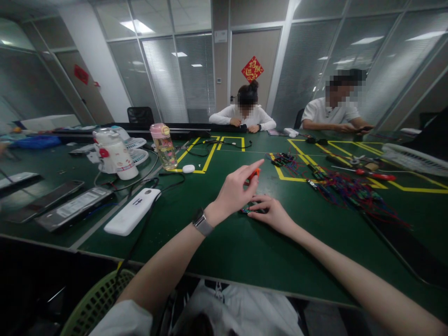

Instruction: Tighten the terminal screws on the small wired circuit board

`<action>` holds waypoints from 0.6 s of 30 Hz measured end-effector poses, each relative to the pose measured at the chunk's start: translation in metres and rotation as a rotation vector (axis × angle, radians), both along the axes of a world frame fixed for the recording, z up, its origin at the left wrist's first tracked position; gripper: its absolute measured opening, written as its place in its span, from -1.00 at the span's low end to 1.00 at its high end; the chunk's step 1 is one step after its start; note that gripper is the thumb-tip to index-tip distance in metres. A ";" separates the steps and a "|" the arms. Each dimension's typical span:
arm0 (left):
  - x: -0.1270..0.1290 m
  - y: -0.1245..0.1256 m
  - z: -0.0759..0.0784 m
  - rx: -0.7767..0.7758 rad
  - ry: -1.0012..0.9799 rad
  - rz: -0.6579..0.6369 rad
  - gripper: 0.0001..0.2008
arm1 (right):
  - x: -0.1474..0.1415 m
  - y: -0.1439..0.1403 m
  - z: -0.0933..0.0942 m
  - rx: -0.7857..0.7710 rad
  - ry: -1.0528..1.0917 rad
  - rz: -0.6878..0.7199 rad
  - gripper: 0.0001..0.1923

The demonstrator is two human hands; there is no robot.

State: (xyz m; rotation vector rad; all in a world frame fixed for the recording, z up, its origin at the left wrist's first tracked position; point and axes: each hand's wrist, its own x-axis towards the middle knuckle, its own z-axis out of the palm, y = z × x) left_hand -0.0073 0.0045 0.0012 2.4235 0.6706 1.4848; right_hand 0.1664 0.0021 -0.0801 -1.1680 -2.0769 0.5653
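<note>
The left hand (235, 190) is hovering near the middle of the surface (224, 252), gripping a small tool (254, 173), and the right hand (269, 212) is resting just to its right, pressing on a small part (245, 211). A power bank (132, 211) is lying to the left of both hands, with phones (66, 205) lying further left. Behind the power bank, a bottle (163, 145) and a jug (115, 154) are standing side by side. A heap of wired parts (345, 189) is lying to the right of the hands, a screwdriver (371, 174) lying behind it. Two people (245, 114) are sitting at the far edge. A basket (96, 301) is sitting below the near edge, at the left.
</note>
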 end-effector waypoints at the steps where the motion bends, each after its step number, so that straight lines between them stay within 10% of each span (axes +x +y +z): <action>1: 0.000 0.001 0.000 0.013 -0.008 0.031 -0.65 | 0.000 0.000 0.000 0.000 -0.003 -0.002 -0.90; 18: 0.002 0.006 -0.002 -0.070 -0.127 0.061 -0.72 | 0.000 0.000 0.001 0.002 -0.007 0.000 -0.89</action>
